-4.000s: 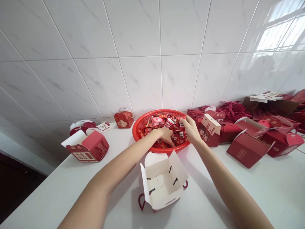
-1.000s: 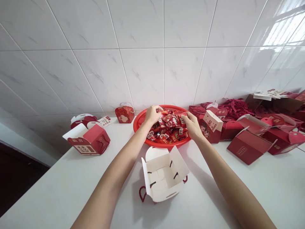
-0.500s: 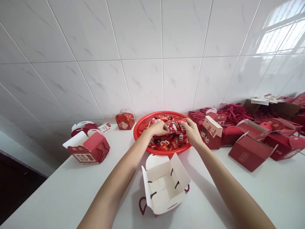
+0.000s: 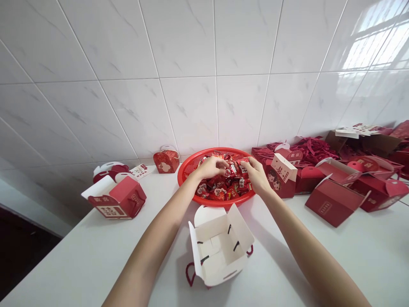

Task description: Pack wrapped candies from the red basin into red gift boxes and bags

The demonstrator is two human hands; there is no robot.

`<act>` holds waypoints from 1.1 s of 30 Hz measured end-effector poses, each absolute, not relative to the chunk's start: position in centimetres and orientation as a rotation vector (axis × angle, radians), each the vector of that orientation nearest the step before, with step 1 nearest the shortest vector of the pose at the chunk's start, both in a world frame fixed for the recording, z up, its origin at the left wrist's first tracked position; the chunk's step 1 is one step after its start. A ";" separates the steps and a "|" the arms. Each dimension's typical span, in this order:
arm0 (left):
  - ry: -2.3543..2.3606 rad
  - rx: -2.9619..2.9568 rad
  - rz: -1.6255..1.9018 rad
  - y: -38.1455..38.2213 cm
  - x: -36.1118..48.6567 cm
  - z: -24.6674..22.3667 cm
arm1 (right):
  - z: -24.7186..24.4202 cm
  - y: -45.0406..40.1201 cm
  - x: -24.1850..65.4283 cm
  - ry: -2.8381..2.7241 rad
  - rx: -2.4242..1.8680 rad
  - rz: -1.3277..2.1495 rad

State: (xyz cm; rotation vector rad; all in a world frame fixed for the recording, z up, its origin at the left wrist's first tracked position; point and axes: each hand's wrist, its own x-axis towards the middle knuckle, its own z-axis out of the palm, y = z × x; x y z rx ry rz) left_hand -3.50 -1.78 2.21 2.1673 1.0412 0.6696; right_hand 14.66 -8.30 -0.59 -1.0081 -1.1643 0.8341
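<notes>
A red plastic basket (image 4: 185, 181) with perforated sides holds many red-wrapped candies (image 4: 220, 192). Both my hands are over it. At the left, my left hand (image 4: 213, 167) has its fingers curled down onto a red-and-white wrapped candy (image 4: 230, 171). My right hand (image 4: 255, 172) pinches another red candy (image 4: 243, 163) between thumb and fingers at the basket's right side. In front of the basket, between my forearms, stands an open gift box (image 4: 217, 251), white inside, its flaps spread and dark red cord handles at its sides. No candy shows inside it.
An open red box (image 4: 123, 198) stands at the left, with a small red box (image 4: 166, 161) against the tiled wall. Several red boxes (image 4: 335, 200) crowd the right side beside crinkled red paper filler (image 4: 315, 149). The white table (image 4: 79, 264) ends at the left.
My left hand has lifted slightly, and its fingers have shifted at the red-and-white candy. My right hand stays at its candy. The view has shifted a little; the boxes stand as before.
</notes>
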 end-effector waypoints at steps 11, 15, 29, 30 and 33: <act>0.811 1.849 1.157 -2.1 -3.0 2.7 | -0.4 -8.5 14.6 -1.137 -1.020 0.886; 0.760 1.804 1.141 -2.3 -2.9 2.7 | -0.3 -8.5 14.7 -1.156 -0.999 0.929; 0.947 1.604 0.701 -2.1 -2.0 2.1 | -0.4 -8.4 14.6 -0.915 -1.017 0.696; 0.957 1.718 0.608 -2.2 -1.9 1.9 | -0.4 -8.4 14.6 -0.896 -1.000 0.698; 0.915 2.130 0.276 -2.6 -1.4 1.4 | -0.3 -8.5 14.6 -0.881 -0.966 0.725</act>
